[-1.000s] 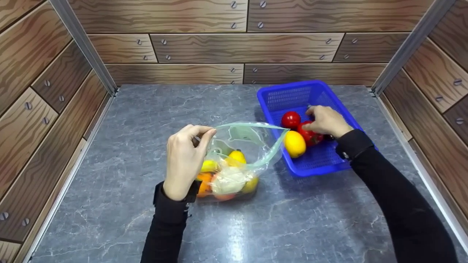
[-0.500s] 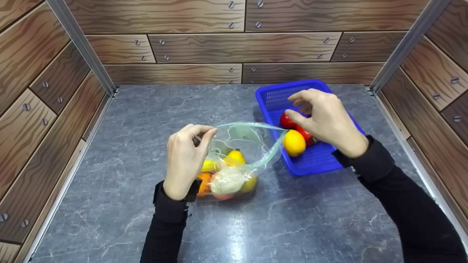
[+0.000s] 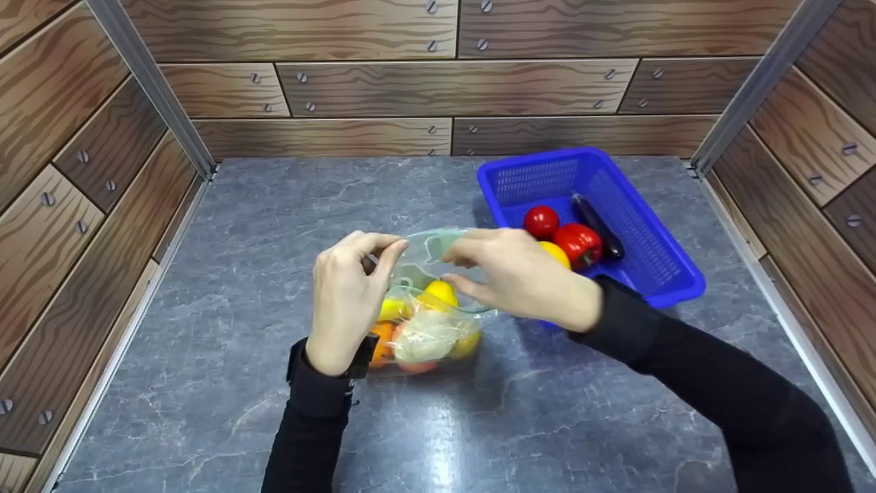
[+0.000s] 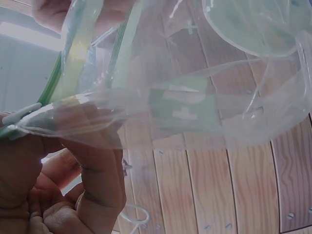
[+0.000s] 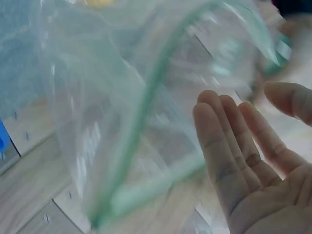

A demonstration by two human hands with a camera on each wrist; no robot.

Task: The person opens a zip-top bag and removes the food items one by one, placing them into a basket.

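Observation:
My left hand (image 3: 349,294) pinches the edge of a clear zip bag (image 4: 185,117) between thumb and fingertips, near its green-edged mouth. Inside the bag in the head view are a yellow lemon-like fruit (image 3: 440,293), an orange one (image 3: 382,342), a yellow-green one (image 3: 466,344) and a pale whitish item (image 3: 424,337). My right hand (image 3: 520,274) hovers over the bag's mouth, hiding its right part. In the right wrist view its fingers (image 5: 214,141) are fairly straight, with nothing visible between them and the thumb, beside the bag's green rim.
Right of the bag stands a blue plastic basket (image 3: 667,267). It holds a red tomato (image 3: 541,222), a red bell pepper (image 3: 579,245), a dark eggplant (image 3: 597,224) and a yellow fruit (image 3: 556,255) partly covered by my right hand. Wood-patterned walls (image 3: 369,89) enclose the grey marbled table (image 3: 274,205).
My right hand has risen out of the basket and moved left to the bag's mouth. The eggplant and pepper are now uncovered. My left hand keeps its hold on the bag.

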